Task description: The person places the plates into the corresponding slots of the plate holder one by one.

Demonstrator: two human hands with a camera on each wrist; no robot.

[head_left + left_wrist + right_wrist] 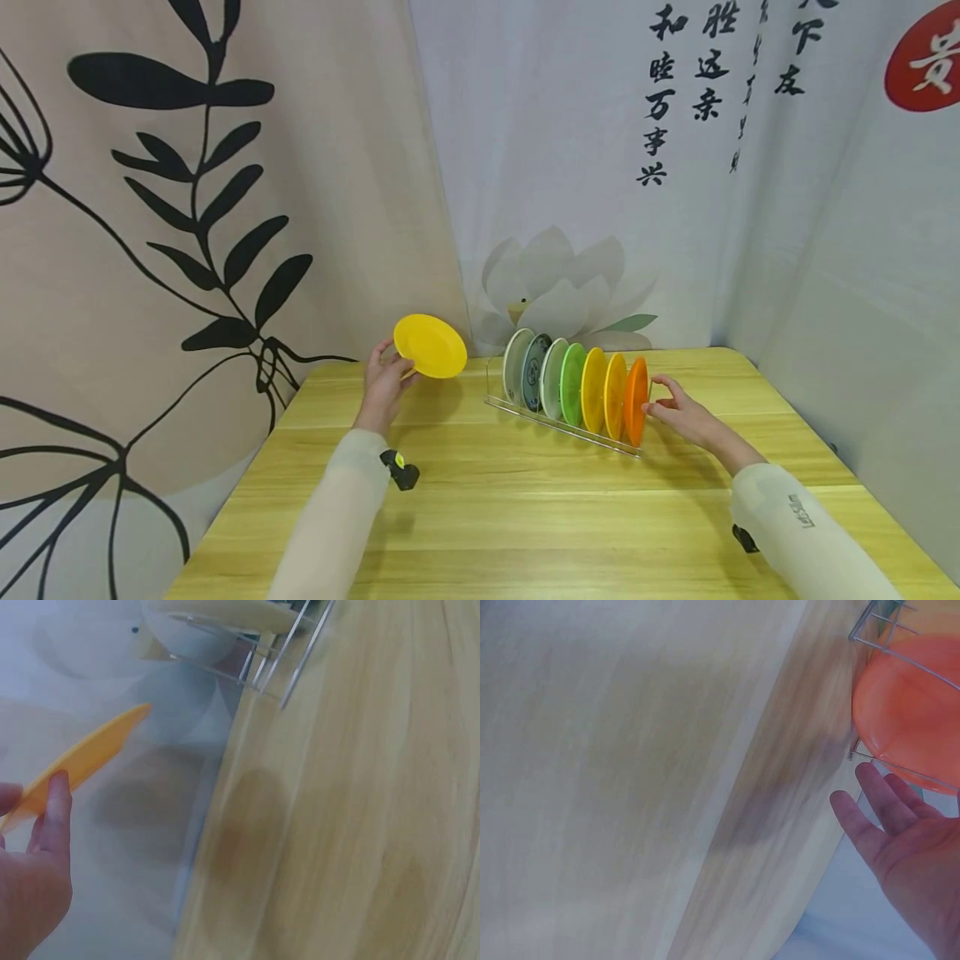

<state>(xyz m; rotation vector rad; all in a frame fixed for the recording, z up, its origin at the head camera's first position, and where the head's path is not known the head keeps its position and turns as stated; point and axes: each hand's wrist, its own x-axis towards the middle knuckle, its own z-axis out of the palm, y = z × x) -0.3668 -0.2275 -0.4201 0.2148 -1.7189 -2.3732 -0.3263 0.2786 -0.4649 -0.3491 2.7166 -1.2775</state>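
Note:
A round yellow plate (431, 346) is held up above the table's back left, tilted, off the tabletop. My left hand (384, 383) pinches its left edge; in the left wrist view the thumb and fingers (57, 817) sit on opposite faces of the plate (86, 759). To the right stands a wire dish rack (562, 429) with several plates upright in a row. My right hand (681, 412) is at the rack's right end, beside the orange plate (636, 400). Its fingers (889, 799) are fairly straight near the end wire; whether they touch it I cannot tell.
From left to right the rack holds pale plates, a blue-patterned plate (534, 372), a green plate (572, 385), yellow plates and the orange one. The wooden table (525, 517) ends at a printed cloth backdrop (360, 208) behind and a cloth at right.

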